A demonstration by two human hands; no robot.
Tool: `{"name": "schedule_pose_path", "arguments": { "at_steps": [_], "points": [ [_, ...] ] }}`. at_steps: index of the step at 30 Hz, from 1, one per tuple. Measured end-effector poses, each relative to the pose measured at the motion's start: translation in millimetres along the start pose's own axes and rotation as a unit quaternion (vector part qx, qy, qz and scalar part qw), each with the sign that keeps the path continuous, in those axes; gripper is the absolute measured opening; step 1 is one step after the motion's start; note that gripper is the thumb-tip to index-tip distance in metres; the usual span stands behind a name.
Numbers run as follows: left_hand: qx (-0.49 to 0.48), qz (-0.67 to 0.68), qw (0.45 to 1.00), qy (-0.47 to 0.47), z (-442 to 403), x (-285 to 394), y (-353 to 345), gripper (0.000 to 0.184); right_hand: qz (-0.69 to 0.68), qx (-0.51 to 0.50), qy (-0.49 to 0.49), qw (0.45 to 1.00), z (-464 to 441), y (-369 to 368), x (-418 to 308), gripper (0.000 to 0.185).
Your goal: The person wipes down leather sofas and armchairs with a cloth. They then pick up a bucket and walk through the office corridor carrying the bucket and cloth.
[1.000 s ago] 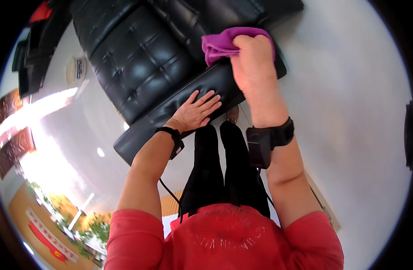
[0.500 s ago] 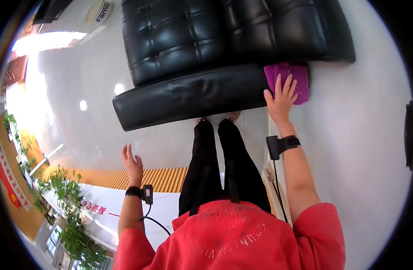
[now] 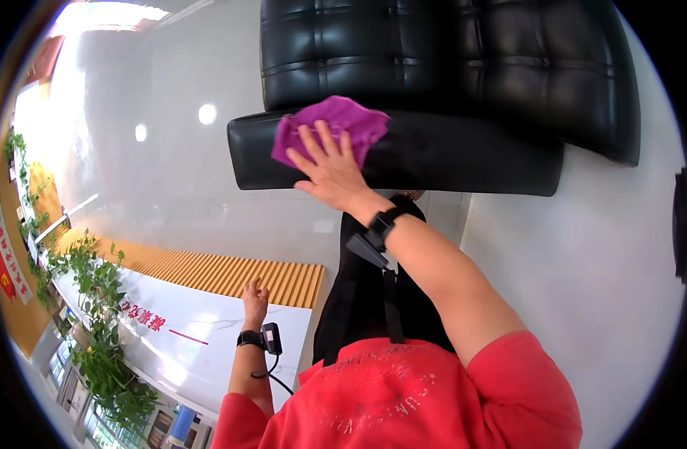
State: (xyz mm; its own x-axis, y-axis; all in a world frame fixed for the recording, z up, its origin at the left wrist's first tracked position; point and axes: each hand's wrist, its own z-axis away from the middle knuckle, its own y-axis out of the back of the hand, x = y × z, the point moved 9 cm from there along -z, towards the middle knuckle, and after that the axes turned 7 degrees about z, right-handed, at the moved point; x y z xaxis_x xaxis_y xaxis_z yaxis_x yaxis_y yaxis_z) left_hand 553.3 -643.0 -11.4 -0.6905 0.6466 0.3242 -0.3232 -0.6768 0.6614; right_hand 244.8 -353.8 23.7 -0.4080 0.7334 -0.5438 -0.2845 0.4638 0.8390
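Note:
My right hand (image 3: 330, 168) lies flat with spread fingers on a crumpled purple cloth (image 3: 367, 126). The cloth rests on the long, narrow padded top (image 3: 463, 153) at the near side of a black tufted sofa (image 3: 343, 56), close to its left end. Palm and fingers cover part of the cloth. My left hand (image 3: 256, 301) hangs low at the left, apart from the sofa, fingers slightly bent and nothing visible in them.
A white counter (image 3: 231, 329) with wooden slats (image 3: 283, 283) stands at the lower left. Trailing green plants (image 3: 96, 322) line it. Glossy pale floor (image 3: 175, 179) stretches left of the sofa, and a plain pale surface (image 3: 523, 247) lies at the right.
My right hand has slid the purple cloth leftward along the padded top, from its right end to near its left end. My left hand has come lower and a little right. The view has shifted.

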Motion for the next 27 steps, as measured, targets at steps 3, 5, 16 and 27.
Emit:
{"name": "schedule_pose_path", "arguments": {
  "at_steps": [3, 5, 16, 27],
  "points": [
    [-0.009, -0.002, 1.0, 0.025, 1.3, -7.4, -0.4, 0.039, 0.026, -0.035, 0.091, 0.995, -46.3, -30.2, -45.4, 0.057],
    [-0.01, 0.039, 0.999, 0.01, 0.7, -35.4, -4.8, 0.039, 0.042, -0.06, 0.132, 0.988, -72.4, -49.8, -75.2, 0.051],
    [-0.083, 0.084, 0.992, 0.038, -6.8, -99.6, 17.7, 0.027, -0.003, 0.082, 0.101, 0.992, 30.5, 16.2, 13.8, 0.015],
    [-0.155, 0.15, 0.974, 0.073, -118.2, 11.8, 0.9, 0.045, -0.052, 0.369, -0.453, 0.81, 224.0, 213.4, 233.0, 0.017]
  ]
}}
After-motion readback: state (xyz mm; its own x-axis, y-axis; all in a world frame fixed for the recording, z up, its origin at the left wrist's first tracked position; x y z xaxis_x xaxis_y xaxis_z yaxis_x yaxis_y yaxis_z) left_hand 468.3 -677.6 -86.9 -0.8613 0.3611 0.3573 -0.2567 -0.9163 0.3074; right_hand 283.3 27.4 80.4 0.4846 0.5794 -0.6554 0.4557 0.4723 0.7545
